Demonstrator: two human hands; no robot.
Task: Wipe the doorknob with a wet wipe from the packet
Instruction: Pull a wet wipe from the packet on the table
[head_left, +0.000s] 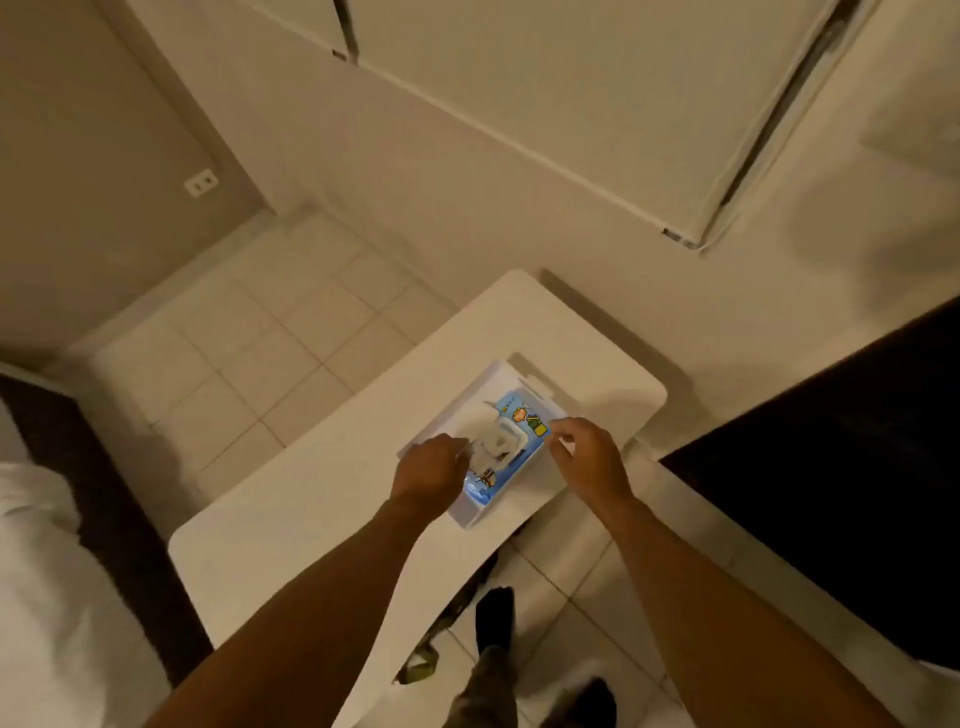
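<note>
A blue wet-wipe packet (519, 418) with cartoon prints lies in a shallow white tray (441, 421) on a small white table (322, 493). Its white flip lid (496, 441) sits at the packet's middle. My left hand (428, 475) rests on the packet's near left side, fingers curled at the lid; whether it pinches a wipe is unclear. My right hand (589, 460) hovers at the packet's right edge, fingers bent and apart, touching or nearly touching it. No doorknob is in view.
White cupboard doors (545, 104) stand behind the table. A dark counter (831, 493) lies to the right, a dark-framed bed with white bedding (47, 597) to the left. Tiled floor (249, 353) spreads left of the table. My feet (493, 618) are below.
</note>
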